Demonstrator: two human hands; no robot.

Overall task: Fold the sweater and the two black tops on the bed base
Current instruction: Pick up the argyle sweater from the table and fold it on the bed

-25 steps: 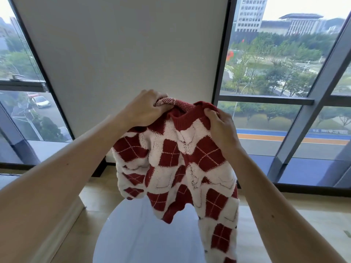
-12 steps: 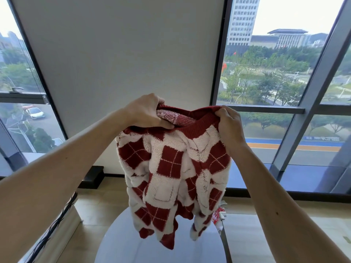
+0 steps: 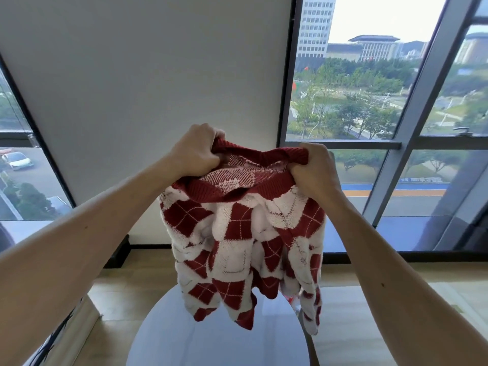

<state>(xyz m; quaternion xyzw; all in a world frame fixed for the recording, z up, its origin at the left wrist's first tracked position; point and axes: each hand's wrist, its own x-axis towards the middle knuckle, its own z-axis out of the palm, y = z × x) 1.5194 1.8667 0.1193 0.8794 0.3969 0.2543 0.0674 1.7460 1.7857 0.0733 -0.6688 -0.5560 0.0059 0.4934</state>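
Arms out in front, a person holds a red-and-white argyle sweater by its ribbed red band. The left hand (image 3: 196, 151) curls its fingers round the band on one side. The right hand (image 3: 315, 171) bunches it in a fist on the other, and the opening gapes between the two.

The sweater (image 3: 245, 233) hangs free in the air, bunched and twisted. Its lower ends dangle over a round white table (image 3: 211, 339), and contact cannot be made out.

This looks like the opening step: the garment is being sorted out before any fold, and it is not yet flat on anything. The next move probably calls for a shake to let the knit drop straight, then a turn toward a surface to lay it on. The bed base and the two black tops are out of view.

There is open room ahead and to both sides. A pale wall panel (image 3: 158, 75) and dark window frames (image 3: 356, 144) stand well beyond the hands, with wooden floor (image 3: 369, 313) around the table. A patterned edge at lower left is too cut off to identify.
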